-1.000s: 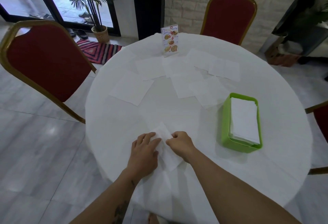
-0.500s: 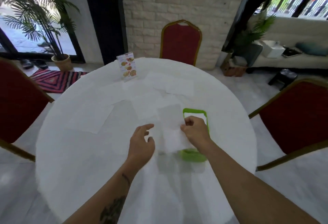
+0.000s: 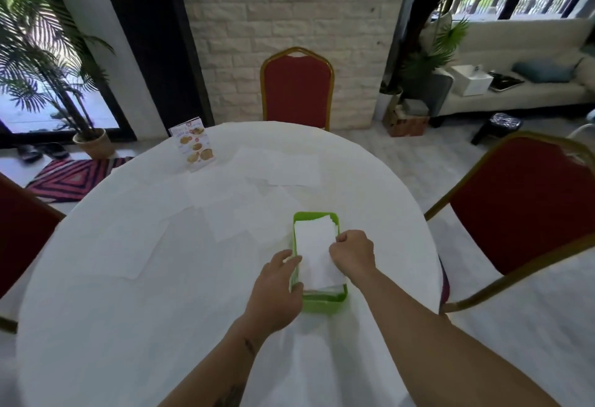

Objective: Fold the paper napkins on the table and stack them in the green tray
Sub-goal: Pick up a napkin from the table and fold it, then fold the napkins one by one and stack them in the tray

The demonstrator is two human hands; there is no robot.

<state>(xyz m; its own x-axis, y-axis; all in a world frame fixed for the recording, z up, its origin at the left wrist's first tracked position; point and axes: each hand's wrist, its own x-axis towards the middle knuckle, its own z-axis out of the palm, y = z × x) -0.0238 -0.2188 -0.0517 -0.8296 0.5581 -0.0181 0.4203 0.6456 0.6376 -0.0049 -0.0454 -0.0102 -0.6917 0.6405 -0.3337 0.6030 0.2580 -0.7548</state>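
Note:
A green tray [image 3: 322, 305] sits on the white round table [image 3: 128, 326], holding a stack of folded white napkins. A folded napkin [image 3: 314, 252] lies on top of that stack, slightly askew. My right hand [image 3: 352, 253] pinches its right edge with curled fingers. My left hand [image 3: 277, 290] rests at the tray's left rim, fingertips touching the napkin's left edge. Several unfolded napkins [image 3: 283, 166] lie flat across the table's middle and far side.
A menu card stand [image 3: 193, 144] is upright at the far left of the table. Red chairs stand behind the table [image 3: 297, 87], to the right [image 3: 528, 203] and at the left edge [image 3: 19, 229].
The folded napkin went from the table in front of me, carried right, onto the stack in the green tray. My left hand followed to the tray's left rim. The camera turned right.

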